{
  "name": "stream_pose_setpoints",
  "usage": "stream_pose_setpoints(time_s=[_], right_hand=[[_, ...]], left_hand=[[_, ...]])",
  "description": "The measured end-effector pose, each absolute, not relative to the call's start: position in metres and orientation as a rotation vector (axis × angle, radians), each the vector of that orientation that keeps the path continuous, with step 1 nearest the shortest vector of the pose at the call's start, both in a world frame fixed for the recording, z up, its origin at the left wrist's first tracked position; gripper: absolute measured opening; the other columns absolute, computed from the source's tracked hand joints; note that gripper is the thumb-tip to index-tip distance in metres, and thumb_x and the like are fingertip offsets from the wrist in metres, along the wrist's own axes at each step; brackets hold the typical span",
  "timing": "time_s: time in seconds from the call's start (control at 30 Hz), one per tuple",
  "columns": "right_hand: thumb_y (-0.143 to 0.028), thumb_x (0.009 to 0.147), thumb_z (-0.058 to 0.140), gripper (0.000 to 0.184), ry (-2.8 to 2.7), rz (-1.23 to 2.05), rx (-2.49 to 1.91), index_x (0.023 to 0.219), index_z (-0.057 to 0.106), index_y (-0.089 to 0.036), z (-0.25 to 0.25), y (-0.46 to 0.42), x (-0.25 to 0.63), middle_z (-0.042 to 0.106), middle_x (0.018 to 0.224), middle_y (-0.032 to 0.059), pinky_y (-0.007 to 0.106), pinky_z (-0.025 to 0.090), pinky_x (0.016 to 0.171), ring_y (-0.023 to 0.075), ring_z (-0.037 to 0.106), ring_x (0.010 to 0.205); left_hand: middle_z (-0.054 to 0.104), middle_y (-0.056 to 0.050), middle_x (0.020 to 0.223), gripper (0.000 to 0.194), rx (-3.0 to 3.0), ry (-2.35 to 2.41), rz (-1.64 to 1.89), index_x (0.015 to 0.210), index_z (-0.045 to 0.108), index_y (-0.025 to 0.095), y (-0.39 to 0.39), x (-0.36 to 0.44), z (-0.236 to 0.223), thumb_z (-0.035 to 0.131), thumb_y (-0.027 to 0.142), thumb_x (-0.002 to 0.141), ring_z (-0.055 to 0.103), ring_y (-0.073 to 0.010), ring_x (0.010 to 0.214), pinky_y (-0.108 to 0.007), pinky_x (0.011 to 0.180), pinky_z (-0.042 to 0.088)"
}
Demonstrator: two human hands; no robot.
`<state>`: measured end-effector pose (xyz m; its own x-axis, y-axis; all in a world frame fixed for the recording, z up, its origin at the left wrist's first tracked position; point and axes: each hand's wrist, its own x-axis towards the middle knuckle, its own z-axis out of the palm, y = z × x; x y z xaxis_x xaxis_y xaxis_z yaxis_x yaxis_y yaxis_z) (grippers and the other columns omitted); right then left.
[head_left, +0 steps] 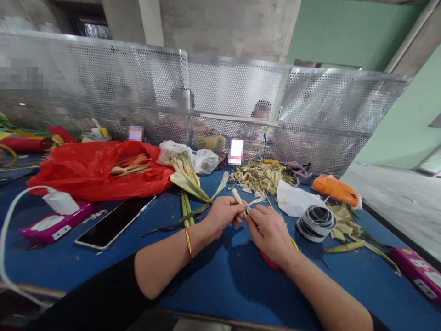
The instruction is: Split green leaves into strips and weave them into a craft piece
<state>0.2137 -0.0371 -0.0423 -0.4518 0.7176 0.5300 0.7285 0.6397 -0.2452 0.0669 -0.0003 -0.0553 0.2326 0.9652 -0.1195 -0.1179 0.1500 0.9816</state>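
Over the middle of the blue table, my left hand (225,214) pinches a narrow pale plant strip (237,195), which looks like corn husk. My right hand (270,227) is closed beside it, fingertips meeting the strip's lower end. A small grey, metal-looking bit (248,209) shows at those fingertips; its kind is hidden by the fingers. Under my right hand, part of a red and yellow curved thing (270,262) peeks out. Just beyond my left wrist lie green stalks (186,209) and a broad pale green husk (191,186).
A heap of dry husk strips (262,177) lies behind my hands. At left are a red plastic bag (89,165), a phone (115,223) and a magenta power strip (57,225). A white wire coil (317,223) sits at right. A perforated metal screen (227,82) borders the back.
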Motion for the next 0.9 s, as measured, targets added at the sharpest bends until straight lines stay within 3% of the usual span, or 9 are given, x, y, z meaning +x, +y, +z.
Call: stream_pose_setpoints(time_s=[0.13,0.23,0.37,0.47,0.6,0.77,0.9], right_hand=[[-0.043,0.095,0.037,0.043,-1.968,0.517,-1.290,0.067,0.059,-0.018,-0.047,-0.030,0.218,0.057,0.062,0.0016,0.026,0.035,0.059,0.0138,0.051,0.059],[-0.060,0.083,0.049,0.045,-1.574,0.920,-1.366,0.071,0.059,-0.018,-0.050,-0.020,0.222,0.053,0.056,-0.0019,0.025,0.034,0.050,0.0125,0.049,0.050],[-0.055,0.064,0.072,0.041,-1.272,1.250,-1.166,0.079,0.060,-0.018,-0.047,-0.016,0.220,0.057,0.063,-0.0035,0.024,0.036,0.051,0.0103,0.048,0.049],[-0.044,0.064,0.074,0.031,-1.304,1.228,-1.135,0.070,0.061,-0.017,-0.044,-0.019,0.217,0.055,0.054,-0.0041,0.024,0.036,0.052,0.0101,0.047,0.049],[-0.039,0.065,0.071,0.026,-1.341,1.106,-1.164,0.062,0.058,-0.017,-0.044,-0.019,0.218,0.055,0.049,-0.0034,0.024,0.036,0.052,0.0110,0.048,0.048],[-0.041,0.069,0.069,0.027,-1.370,1.059,-1.184,0.061,0.057,-0.018,-0.048,-0.013,0.225,0.053,0.050,-0.0033,0.024,0.035,0.051,0.0115,0.047,0.049],[-0.041,0.072,0.067,0.025,-1.539,1.057,-1.148,0.066,0.061,-0.017,-0.046,-0.009,0.224,0.058,0.062,-0.0003,0.025,0.037,0.057,0.0132,0.050,0.061]], left_hand=[[0.054,0.003,0.056,0.033,1.108,0.982,0.973,0.076,0.062,0.014,0.003,0.061,-0.046,0.071,0.045,0.068,0.049,-0.0074,0.046,-0.020,0.046,0.037],[0.053,0.003,0.057,0.041,1.097,0.958,0.919,0.087,0.063,0.014,0.003,0.057,-0.039,0.064,0.053,0.072,0.049,-0.0090,0.047,-0.020,0.044,0.037],[0.049,0.004,0.052,0.045,1.173,0.955,0.837,0.079,0.062,0.014,-0.001,0.057,-0.039,0.062,0.059,0.072,0.043,-0.0082,0.043,-0.020,0.042,0.032],[0.042,0.007,0.045,0.040,1.316,0.991,0.832,0.071,0.062,0.014,-0.003,0.057,-0.042,0.072,0.052,0.065,0.034,-0.0063,0.040,-0.020,0.041,0.028],[0.043,0.006,0.048,0.038,1.453,0.969,0.772,0.071,0.065,0.013,-0.004,0.058,-0.042,0.069,0.051,0.067,0.035,-0.0064,0.041,-0.021,0.041,0.027],[0.039,0.007,0.045,0.032,1.494,0.988,0.727,0.061,0.060,0.014,-0.004,0.062,-0.039,0.066,0.044,0.069,0.035,-0.0070,0.041,-0.022,0.042,0.026],[0.037,0.007,0.044,0.029,1.511,1.037,0.676,0.058,0.059,0.015,-0.005,0.063,-0.042,0.067,0.041,0.066,0.034,-0.0074,0.041,-0.023,0.043,0.024]])
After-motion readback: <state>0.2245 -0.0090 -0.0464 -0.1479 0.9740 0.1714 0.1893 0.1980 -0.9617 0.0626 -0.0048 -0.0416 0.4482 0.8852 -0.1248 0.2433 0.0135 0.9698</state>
